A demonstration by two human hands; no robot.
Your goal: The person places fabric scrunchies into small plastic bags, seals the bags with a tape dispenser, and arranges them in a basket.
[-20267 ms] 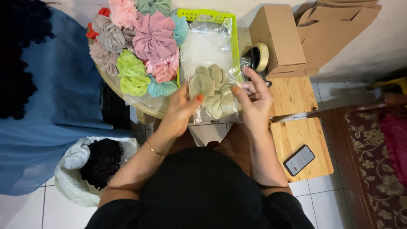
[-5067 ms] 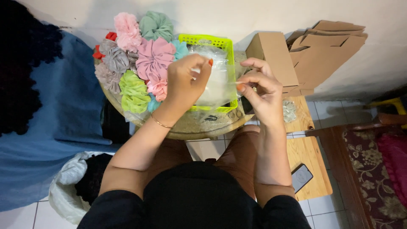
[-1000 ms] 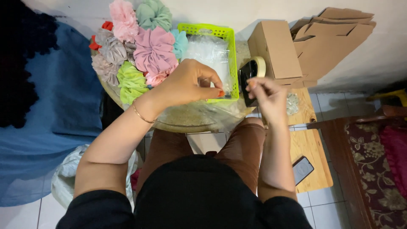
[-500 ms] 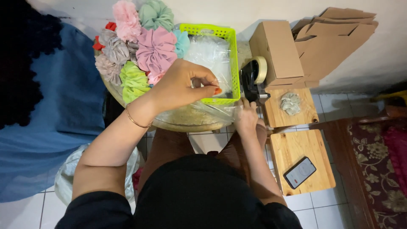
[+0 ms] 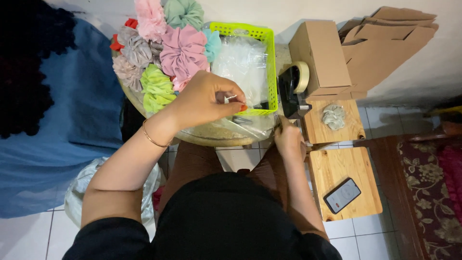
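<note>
While a clear plastic bag [image 5: 240,108] is pinched by the left hand [image 5: 209,98], the tape dispenser [image 5: 292,89] just above is touched by the right hand [image 5: 288,139], its grip loosely curled and empty.

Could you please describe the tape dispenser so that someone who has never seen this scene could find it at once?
Start at the closed cardboard box at the top right. Against its left side, beside the lime green basket, stands the tape dispenser: the only black thing there, carrying a pale tape roll.
</note>
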